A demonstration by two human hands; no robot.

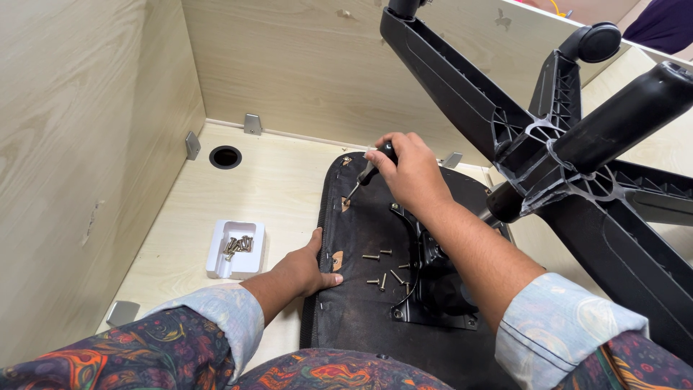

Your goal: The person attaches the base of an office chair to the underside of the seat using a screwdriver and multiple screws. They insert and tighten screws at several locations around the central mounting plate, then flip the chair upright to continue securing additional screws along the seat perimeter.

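Pale wooden tabletop (274,180) carries an upturned chair seat (361,303); left hand (299,271) rests flat, grip released, right hand (411,170) grasping a screwdriver (364,177).

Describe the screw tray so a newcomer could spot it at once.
Start at the upturned black chair seat on the pale wooden surface. Beside its edge, past the left hand, sits a small white tray. Unlike the loose screws on the seat, its screws are piled inside.
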